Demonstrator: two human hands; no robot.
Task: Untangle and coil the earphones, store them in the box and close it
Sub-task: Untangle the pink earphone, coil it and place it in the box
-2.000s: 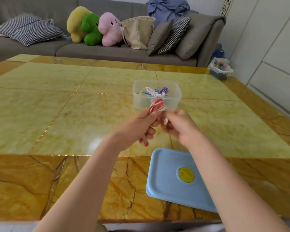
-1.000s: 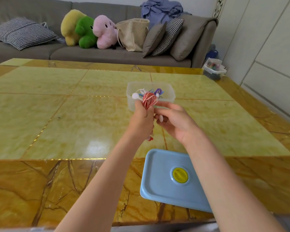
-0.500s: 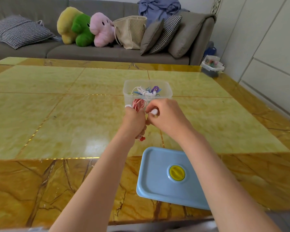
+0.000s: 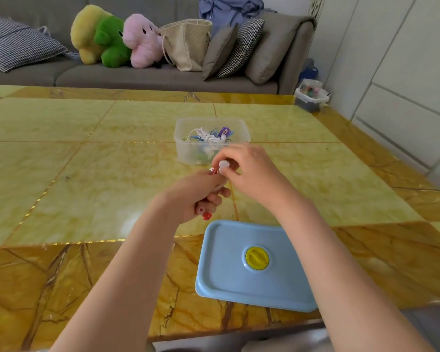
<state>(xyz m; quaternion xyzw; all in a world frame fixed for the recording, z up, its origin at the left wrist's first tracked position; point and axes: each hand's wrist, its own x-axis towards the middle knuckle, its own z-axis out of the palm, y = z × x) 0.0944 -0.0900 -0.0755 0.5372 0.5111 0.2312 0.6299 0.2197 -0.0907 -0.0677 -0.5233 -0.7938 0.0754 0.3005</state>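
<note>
One clear box (image 4: pixel 212 148) sits open on the table (image 4: pixel 87 174) with a tangle of white, blue and purple earphones (image 4: pixel 211 135) inside, too knotted to count, and one blue lid (image 4: pixel 239 275) lies near the front edge. The left hand (image 4: pixel 198 194) is clenched around the red-and-white earphones (image 4: pixel 213 170), just short of the box. The right hand (image 4: pixel 249 168) pinches a white earbud (image 4: pixel 223 164) at their top.
</note>
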